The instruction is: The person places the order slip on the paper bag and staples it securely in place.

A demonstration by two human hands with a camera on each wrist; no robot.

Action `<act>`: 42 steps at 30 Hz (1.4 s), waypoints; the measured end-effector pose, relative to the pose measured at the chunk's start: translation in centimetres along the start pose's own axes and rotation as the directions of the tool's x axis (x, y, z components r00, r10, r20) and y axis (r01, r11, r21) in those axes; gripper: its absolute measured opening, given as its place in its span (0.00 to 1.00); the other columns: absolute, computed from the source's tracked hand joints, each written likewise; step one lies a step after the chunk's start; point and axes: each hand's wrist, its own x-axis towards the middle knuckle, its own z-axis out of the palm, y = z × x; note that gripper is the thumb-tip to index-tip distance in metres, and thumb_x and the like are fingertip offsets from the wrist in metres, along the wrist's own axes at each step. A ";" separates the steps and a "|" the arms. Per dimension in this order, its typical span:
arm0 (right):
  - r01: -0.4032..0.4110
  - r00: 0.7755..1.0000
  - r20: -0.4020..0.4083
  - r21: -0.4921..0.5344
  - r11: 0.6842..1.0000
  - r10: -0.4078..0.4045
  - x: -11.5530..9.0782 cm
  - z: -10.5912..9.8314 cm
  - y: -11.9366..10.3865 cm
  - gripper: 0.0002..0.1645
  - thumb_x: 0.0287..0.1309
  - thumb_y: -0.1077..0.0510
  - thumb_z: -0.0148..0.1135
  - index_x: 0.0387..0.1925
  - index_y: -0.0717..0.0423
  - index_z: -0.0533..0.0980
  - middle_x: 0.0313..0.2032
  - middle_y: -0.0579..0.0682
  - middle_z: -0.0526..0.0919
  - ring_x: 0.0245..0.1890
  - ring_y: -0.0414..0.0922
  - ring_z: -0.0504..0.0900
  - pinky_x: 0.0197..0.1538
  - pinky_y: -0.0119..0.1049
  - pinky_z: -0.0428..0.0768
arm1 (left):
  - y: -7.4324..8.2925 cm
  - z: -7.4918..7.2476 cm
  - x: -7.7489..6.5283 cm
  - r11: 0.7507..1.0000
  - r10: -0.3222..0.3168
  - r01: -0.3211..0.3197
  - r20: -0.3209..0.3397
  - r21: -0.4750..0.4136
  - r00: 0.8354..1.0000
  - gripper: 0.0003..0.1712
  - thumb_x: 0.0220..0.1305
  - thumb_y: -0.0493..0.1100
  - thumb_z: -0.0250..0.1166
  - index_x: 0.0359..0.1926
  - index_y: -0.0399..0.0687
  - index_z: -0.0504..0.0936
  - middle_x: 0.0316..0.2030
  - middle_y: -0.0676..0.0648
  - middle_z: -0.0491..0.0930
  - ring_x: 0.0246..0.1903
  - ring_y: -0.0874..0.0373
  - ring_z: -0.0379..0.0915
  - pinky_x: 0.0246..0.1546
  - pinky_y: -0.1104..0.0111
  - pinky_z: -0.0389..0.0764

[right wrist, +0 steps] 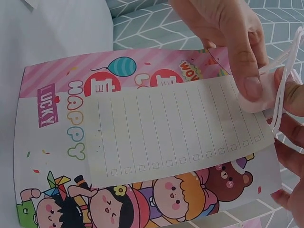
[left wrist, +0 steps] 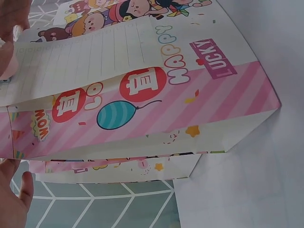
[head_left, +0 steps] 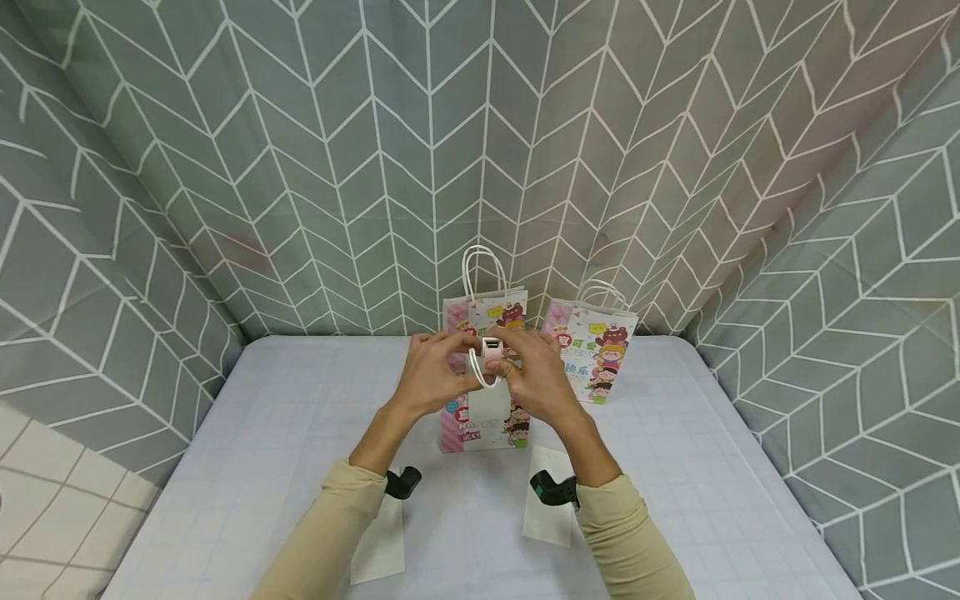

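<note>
A small pink-and-white block-shaped device (head_left: 492, 353) with a dark slot in its end sits at the top edge of a paper gift bag (head_left: 480, 437). My left hand (head_left: 433, 371) pinches it from the left, thumb in front. From the other side my right hand (head_left: 542, 379) grips it between thumb and forefinger. A lined note sheet (right wrist: 175, 133) with a row of small boxes lies over the bag's printed front, its upper end under the device. One white handle (head_left: 474, 373) of the bag hangs forward beside the device; the other handle (head_left: 483, 254) stands up behind.
A second printed gift bag (head_left: 603, 358) stands upright behind and to the right. Two pale paper sheets lie on the white table: one sheet (head_left: 378, 546) by the left forearm, another sheet (head_left: 546, 508) by the right wrist. A patterned grey curtain (head_left: 450, 150) hangs behind the table.
</note>
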 end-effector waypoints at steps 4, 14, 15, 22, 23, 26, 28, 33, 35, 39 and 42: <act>0.003 1.000 0.017 0.023 1.000 -0.003 0.0 -0.1 0.0 0.25 0.60 0.55 0.67 0.60 0.52 0.78 0.51 0.50 0.85 0.56 0.50 0.81 0.68 0.55 0.64 | 0.1 0.1 0.1 1.000 0.002 -0.002 0.005 -0.002 1.000 0.27 0.44 0.57 0.81 0.44 0.55 0.84 0.40 0.54 0.88 0.44 0.56 0.79 0.54 0.53 0.64; -0.050 0.993 0.115 0.138 0.989 0.034 -0.1 -0.4 0.3 0.31 0.65 0.53 0.66 0.68 0.53 0.72 0.52 0.52 0.82 0.52 0.49 0.83 0.55 0.50 0.80 | 0.1 -0.4 -0.1 0.998 0.034 -0.035 0.023 0.054 0.999 0.25 0.49 0.62 0.78 0.43 0.57 0.84 0.32 0.54 0.77 0.34 0.58 0.66 0.51 0.53 0.63; -0.049 0.992 0.125 0.146 0.988 0.031 -0.1 -0.4 0.3 0.31 0.66 0.53 0.66 0.68 0.54 0.71 0.52 0.52 0.82 0.52 0.49 0.83 0.55 0.49 0.80 | 0.1 -0.4 -0.1 0.997 0.039 -0.040 0.024 0.059 0.999 0.25 0.50 0.63 0.77 0.43 0.57 0.84 0.32 0.54 0.78 0.35 0.58 0.66 0.51 0.53 0.63; -0.046 0.987 0.160 0.200 0.979 0.014 -0.2 -0.5 0.6 0.31 0.63 0.60 0.67 0.66 0.59 0.72 0.55 0.53 0.80 0.55 0.49 0.81 0.53 0.43 0.82 | 0.2 -0.4 -0.1 0.996 0.056 -0.058 0.028 0.072 0.998 0.25 0.54 0.67 0.73 0.44 0.57 0.84 0.34 0.57 0.83 0.35 0.58 0.66 0.51 0.53 0.62; -0.042 0.987 0.160 0.196 0.980 0.010 -0.3 -0.5 0.7 0.30 0.63 0.60 0.66 0.66 0.59 0.72 0.55 0.53 0.80 0.54 0.49 0.81 0.52 0.43 0.82 | 0.2 -0.3 -0.1 0.995 0.056 -0.058 0.023 0.076 0.998 0.26 0.53 0.67 0.73 0.44 0.57 0.84 0.33 0.56 0.83 0.35 0.58 0.66 0.51 0.53 0.62; -0.026 0.988 0.151 0.156 0.987 0.002 -0.4 -0.6 0.7 0.29 0.64 0.58 0.66 0.65 0.58 0.73 0.52 0.52 0.81 0.53 0.49 0.81 0.50 0.42 0.83 | 0.5 0.0 -0.1 0.992 0.059 -0.058 -0.005 0.108 0.998 0.25 0.52 0.63 0.74 0.45 0.54 0.85 0.32 0.55 0.82 0.36 0.57 0.67 0.51 0.52 0.63; -0.012 0.990 0.144 0.121 0.993 -0.005 -0.5 -0.6 0.7 0.28 0.65 0.56 0.67 0.64 0.57 0.73 0.51 0.52 0.82 0.52 0.49 0.81 0.60 0.45 0.78 | 0.7 0.2 -0.2 0.991 0.050 -0.047 -0.022 0.124 0.999 0.24 0.51 0.58 0.75 0.45 0.52 0.85 0.32 0.53 0.83 0.36 0.55 0.68 0.52 0.51 0.63; 0.017 0.992 0.121 0.090 0.996 -0.028 -0.5 -0.6 0.9 0.28 0.64 0.55 0.68 0.63 0.56 0.75 0.49 0.50 0.85 0.50 0.48 0.83 0.67 0.51 0.70 | 1.3 0.6 -0.3 0.988 0.024 -0.017 -0.044 0.153 0.999 0.23 0.47 0.53 0.75 0.45 0.51 0.83 0.33 0.52 0.85 0.37 0.54 0.67 0.52 0.51 0.61; 0.019 0.993 0.115 0.103 0.994 -0.031 -0.6 -0.5 1.0 0.27 0.64 0.55 0.68 0.63 0.56 0.75 0.48 0.50 0.84 0.49 0.48 0.83 0.57 0.48 0.79 | 1.5 0.7 -0.3 0.987 0.025 -0.016 -0.054 0.162 0.998 0.24 0.47 0.54 0.74 0.45 0.51 0.83 0.31 0.52 0.85 0.37 0.54 0.67 0.51 0.50 0.61; 0.015 0.993 0.113 0.128 0.992 -0.030 -0.7 -0.5 1.1 0.27 0.64 0.55 0.68 0.63 0.56 0.75 0.48 0.50 0.82 0.49 0.48 0.83 0.47 0.44 0.84 | 1.5 0.8 -0.3 0.985 0.024 -0.012 -0.067 0.173 0.997 0.24 0.47 0.56 0.74 0.44 0.51 0.83 0.28 0.52 0.85 0.36 0.54 0.66 0.50 0.51 0.61; -0.004 0.993 0.119 0.141 0.990 -0.013 -0.7 -0.5 1.1 0.28 0.64 0.55 0.67 0.63 0.57 0.75 0.49 0.51 0.82 0.50 0.49 0.83 0.46 0.44 0.84 | 1.5 0.9 -0.3 0.985 0.023 -0.010 -0.073 0.175 0.997 0.23 0.46 0.55 0.75 0.43 0.52 0.83 0.27 0.51 0.85 0.35 0.54 0.66 0.50 0.51 0.61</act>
